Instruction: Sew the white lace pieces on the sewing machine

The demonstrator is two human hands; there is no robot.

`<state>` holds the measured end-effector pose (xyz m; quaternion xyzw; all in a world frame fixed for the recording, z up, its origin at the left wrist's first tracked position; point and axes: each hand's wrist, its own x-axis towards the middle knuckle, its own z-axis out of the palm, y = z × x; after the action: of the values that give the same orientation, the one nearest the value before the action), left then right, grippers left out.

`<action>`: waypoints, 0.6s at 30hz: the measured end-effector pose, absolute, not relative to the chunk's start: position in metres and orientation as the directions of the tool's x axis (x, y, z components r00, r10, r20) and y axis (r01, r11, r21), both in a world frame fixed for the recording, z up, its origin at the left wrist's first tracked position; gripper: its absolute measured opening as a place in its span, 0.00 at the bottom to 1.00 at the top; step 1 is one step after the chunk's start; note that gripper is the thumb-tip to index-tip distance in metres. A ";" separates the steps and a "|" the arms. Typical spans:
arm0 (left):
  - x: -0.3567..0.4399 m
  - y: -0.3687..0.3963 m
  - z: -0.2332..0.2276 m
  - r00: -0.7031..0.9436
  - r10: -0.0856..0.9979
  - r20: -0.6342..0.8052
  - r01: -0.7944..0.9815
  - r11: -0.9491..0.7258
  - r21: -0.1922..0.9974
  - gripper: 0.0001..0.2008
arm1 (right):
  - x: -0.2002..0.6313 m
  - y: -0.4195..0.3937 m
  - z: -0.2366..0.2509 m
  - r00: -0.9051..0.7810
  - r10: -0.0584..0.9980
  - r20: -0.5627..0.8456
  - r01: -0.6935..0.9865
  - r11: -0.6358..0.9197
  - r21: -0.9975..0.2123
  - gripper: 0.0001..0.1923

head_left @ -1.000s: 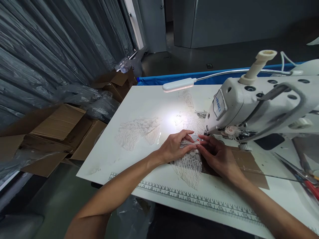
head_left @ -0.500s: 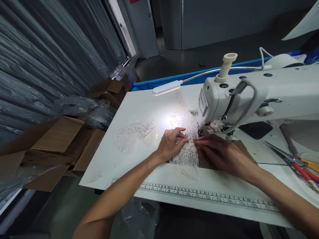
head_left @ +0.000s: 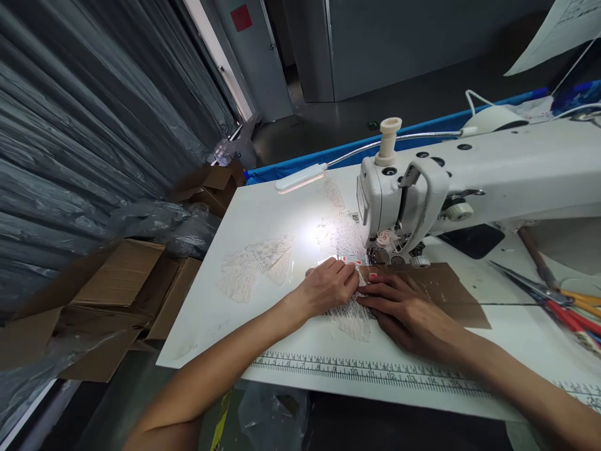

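Note:
My left hand (head_left: pixel 331 285) is closed, its fingers curled down on a white lace piece (head_left: pixel 353 324) in front of the sewing machine (head_left: pixel 417 194). My right hand (head_left: pixel 404 308) lies with fingers stretched out, fingertips on the lace's right edge beside the left hand. A brown sheet (head_left: pixel 453 291) extends rightward from under the machine head, partly beneath my right hand. Small red marks (head_left: pixel 359 262) show just behind my fingers, near the presser foot. The part of the lace under my hands is hidden.
Another lace piece (head_left: pixel 256 266) lies to the left on the white table (head_left: pixel 201 313). A lamp (head_left: pixel 300 178) lights more lace behind my hands. Scissors (head_left: pixel 530 285) and red-handled tools (head_left: pixel 566 316) lie at right. A printed ruler (head_left: pixel 352 369) runs along the front edge; cardboard boxes (head_left: pixel 117 275) stand left.
My right hand has drawn away from the needle area, toward me, uncovering more of the brown sheet. My left fingers have curled further over the lace. The camera view has shifted.

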<state>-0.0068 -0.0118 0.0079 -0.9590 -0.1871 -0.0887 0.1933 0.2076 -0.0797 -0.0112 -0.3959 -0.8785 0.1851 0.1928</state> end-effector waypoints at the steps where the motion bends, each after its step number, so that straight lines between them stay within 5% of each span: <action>1: -0.008 -0.013 0.009 0.913 0.339 0.228 0.400 -0.855 -0.330 0.10 | 0.207 -0.080 -0.011 -0.610 0.770 0.189 0.628 0.615 -0.476 0.19; 7: -0.011 -0.028 0.021 0.866 0.488 0.112 0.500 -0.855 -0.140 0.16 | 0.206 -0.083 -0.011 -0.588 0.781 0.208 0.626 0.603 -0.495 0.18; 13: -0.005 -0.030 0.026 0.849 0.526 0.041 0.526 -0.838 -0.142 0.21 | 0.226 -0.062 -0.004 -0.522 0.807 0.276 0.555 0.567 -0.608 0.16; 18: 0.000 -0.019 0.022 0.859 0.510 0.041 0.512 -0.853 -0.100 0.22 | 0.243 -0.047 -0.004 -0.554 0.800 0.232 0.705 0.598 -0.381 0.14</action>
<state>0.0005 -0.0195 0.0224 -0.9626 -0.2655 -0.0066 0.0535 0.2426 -0.0467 -0.0043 -0.4310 -0.8728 0.1228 0.1936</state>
